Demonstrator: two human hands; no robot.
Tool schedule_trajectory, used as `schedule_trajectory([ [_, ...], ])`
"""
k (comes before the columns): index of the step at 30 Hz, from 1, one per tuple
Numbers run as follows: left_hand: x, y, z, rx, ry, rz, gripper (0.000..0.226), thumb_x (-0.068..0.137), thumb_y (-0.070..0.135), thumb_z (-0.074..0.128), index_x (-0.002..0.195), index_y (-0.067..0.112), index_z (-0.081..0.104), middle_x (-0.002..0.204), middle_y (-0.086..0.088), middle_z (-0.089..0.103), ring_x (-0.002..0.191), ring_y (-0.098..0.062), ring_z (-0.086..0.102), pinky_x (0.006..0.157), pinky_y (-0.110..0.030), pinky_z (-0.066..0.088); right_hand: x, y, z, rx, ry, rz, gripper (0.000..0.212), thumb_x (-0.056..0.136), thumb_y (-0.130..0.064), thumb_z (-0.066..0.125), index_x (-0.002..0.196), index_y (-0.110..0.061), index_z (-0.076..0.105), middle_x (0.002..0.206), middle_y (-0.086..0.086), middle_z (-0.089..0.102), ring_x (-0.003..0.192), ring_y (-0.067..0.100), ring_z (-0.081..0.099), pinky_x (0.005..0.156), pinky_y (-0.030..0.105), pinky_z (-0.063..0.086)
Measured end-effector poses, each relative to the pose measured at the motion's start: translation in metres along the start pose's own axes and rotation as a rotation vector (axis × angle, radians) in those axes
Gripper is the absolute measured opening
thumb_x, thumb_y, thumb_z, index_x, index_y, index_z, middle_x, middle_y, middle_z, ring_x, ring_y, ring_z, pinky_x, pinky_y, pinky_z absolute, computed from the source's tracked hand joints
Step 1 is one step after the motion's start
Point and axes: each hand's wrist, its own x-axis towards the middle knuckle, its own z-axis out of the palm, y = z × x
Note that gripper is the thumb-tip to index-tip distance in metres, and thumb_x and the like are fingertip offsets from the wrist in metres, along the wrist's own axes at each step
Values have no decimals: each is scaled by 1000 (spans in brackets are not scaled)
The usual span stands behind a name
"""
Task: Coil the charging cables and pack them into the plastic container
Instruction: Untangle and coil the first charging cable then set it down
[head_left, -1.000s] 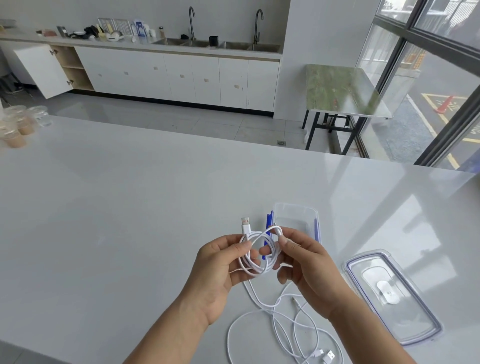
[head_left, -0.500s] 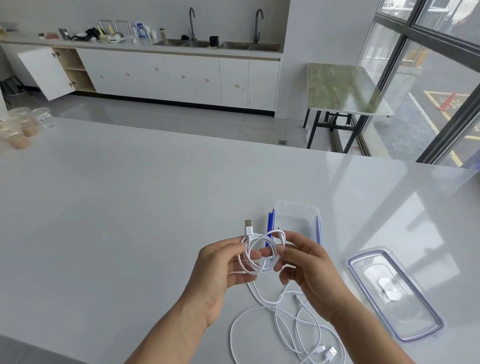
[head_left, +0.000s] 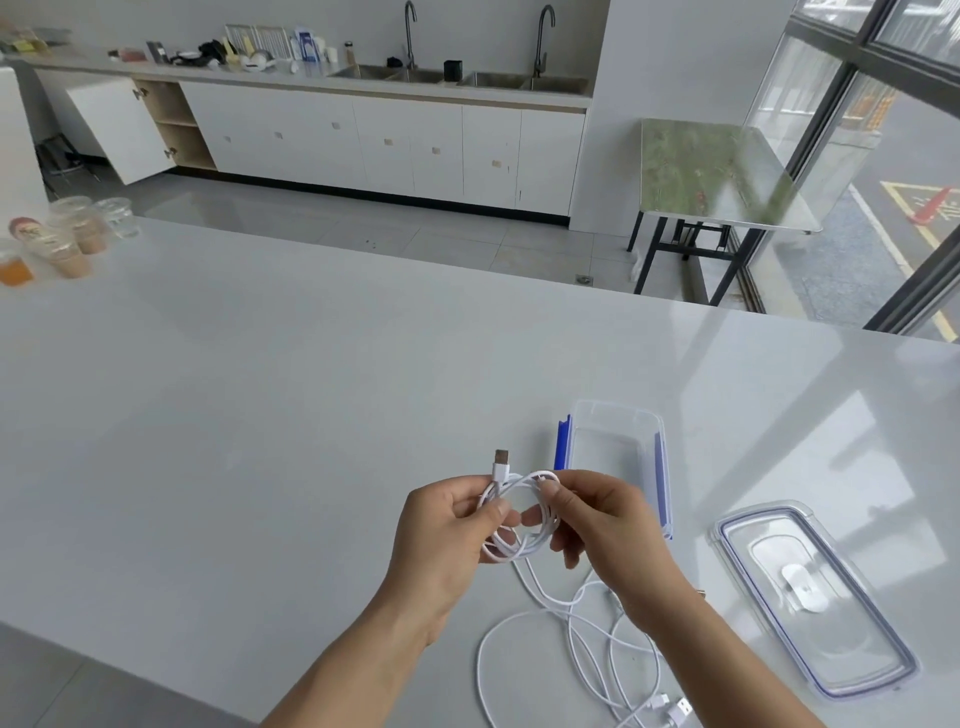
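A white charging cable (head_left: 519, 535) is wound into a small coil held above the white table. My left hand (head_left: 447, 540) pinches the coil's left side, and the USB plug (head_left: 501, 465) sticks up above its thumb. My right hand (head_left: 605, 525) grips the coil's right side. The cable's loose length hangs down and joins a tangle of white cables (head_left: 587, 660) lying on the table near its front edge. The clear plastic container (head_left: 613, 415) with blue clips stands open just behind my hands.
The container's clear lid (head_left: 893, 649) lies flat to the right. Several drink cups (head_left: 67, 239) stand at the table's far left edge. Beyond the table are a kitchen counter with sinks (head_left: 457, 83) and a green-topped side table (head_left: 711, 176).
The coil has grown tighter as both hands kept winding it, and the hands have drawn closer together. The view has tilted slightly; the cables on the table have shifted little.
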Motion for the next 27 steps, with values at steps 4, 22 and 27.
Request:
schedule_trajectory([
  [4,4,0,-5,-117,45,-32,19,92,2,63,92,16,76,77,-10,78,69,-24,72,75,-44,61,-1,-3,0,39,37,-13,12,95,-11,66,102,-11,76,75,11,75,59,21,61,51,33,52],
  [22,5,14,-7,-766,-131,-159,15,81,8,67,95,4,69,78,-9,73,81,-27,76,89,-44,58,-14,33,-14,585,295,277,19,96,-6,60,108,9,66,75,15,70,57,21,61,49,24,55],
  [27,4,16,-8,-628,-108,-78,13,88,1,63,99,1,70,81,-14,73,82,-29,74,76,-36,63,-14,23,-11,284,247,219,33,95,-10,64,128,-14,60,109,13,75,84,27,74,69,35,59],
])
